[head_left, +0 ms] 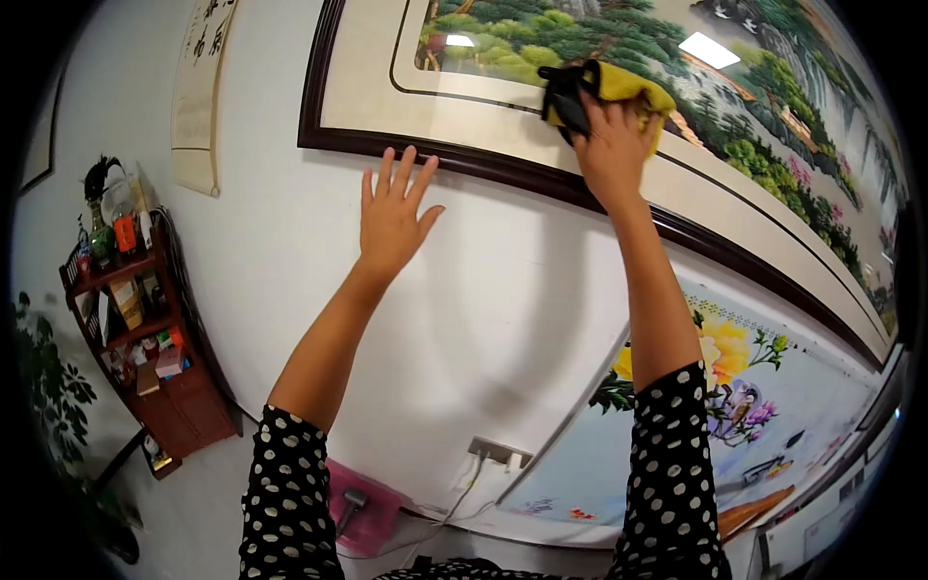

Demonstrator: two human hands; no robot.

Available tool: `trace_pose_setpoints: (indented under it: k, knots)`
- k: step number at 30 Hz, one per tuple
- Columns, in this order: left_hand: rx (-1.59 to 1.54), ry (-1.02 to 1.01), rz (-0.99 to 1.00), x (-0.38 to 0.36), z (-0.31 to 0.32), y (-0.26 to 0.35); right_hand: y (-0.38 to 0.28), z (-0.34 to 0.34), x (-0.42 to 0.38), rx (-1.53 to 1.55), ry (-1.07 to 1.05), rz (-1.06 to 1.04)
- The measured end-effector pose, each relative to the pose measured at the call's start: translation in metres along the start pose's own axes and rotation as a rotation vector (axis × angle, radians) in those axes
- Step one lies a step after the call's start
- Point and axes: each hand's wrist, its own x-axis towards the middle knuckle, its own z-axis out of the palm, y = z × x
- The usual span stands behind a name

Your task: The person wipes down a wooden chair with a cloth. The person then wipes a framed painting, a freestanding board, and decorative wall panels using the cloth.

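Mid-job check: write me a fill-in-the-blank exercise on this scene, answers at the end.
The right hand holds a black-and-____ cloth against the framed picture.
The left hand, its fingers spread, holds ____.
The sleeves are black with pale ____.
The hanging scroll is to the ____ of the framed picture.

Missing words: yellow; nothing; dots; left.

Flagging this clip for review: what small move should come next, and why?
Probably slide the bunched yellow and black cloth slightly along the large landscape picture: the right hand has it against the surface, while the open left hand, holding nothing, has its fingertips at the glossy dark brown frame.
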Motion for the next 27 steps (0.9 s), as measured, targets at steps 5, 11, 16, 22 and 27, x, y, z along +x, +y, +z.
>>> trace_pose_setpoints:
  k: [5,11,16,22,27]
  knots:
    - [-0.12,-0.053,0.054,0.003,-0.009,-0.017,-0.091,0.028,0.025,0.133,-0.096,-0.118]
    - [-0.009,-0.031,-0.053,0.0,-0.008,-0.062,-0.139,0.029,0.004,0.254,-0.227,-0.277]
    - [0.075,-0.196,-0.05,0.006,-0.034,-0.078,-0.069,-0.006,-0.016,0.146,-0.348,-0.248]
    - [0.128,-0.126,-0.159,0.002,-0.035,-0.127,0.031,-0.043,-0.061,-0.005,-0.231,-0.023]
    - [0.103,-0.079,-0.183,0.006,-0.029,-0.178,0.076,-0.054,-0.08,-0.13,-0.086,0.049]
